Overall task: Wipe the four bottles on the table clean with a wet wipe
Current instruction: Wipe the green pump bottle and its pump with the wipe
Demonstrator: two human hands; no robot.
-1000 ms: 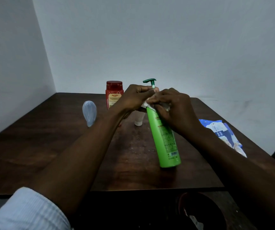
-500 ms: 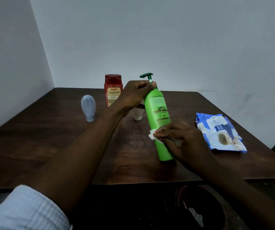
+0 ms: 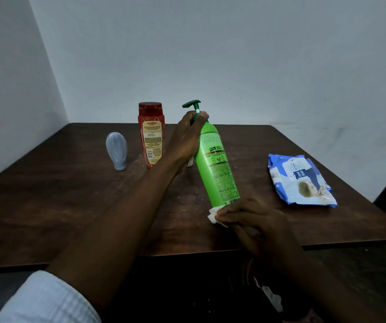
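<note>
The left grip (image 3: pixel 187 138) curls round the neck of the tilted green pump bottle (image 3: pixel 215 164) near the desk's (image 3: pixel 71 206) front edge. The right grip (image 3: pixel 257 224) pinches a wet wipe (image 3: pixel 213 216) against its bottom.

A person's left hand (image 3: pixel 186 138) grips the neck of a green pump bottle (image 3: pixel 215 164), tilted with its pump toward the far left. The right hand (image 3: pixel 257 227) holds a white wet wipe (image 3: pixel 214 216) around the bottle's base, over the near part of a dark wooden table (image 3: pixel 71 201). At the far side a red bottle (image 3: pixel 151 136) stands upright, with a grey bottle (image 3: pixel 116 150) standing on its cap to its left. A white bottle (image 3: pixel 189 163) is mostly hidden behind the left hand. A blue wipes pack (image 3: pixel 300 180) lies flat at right.
</note>
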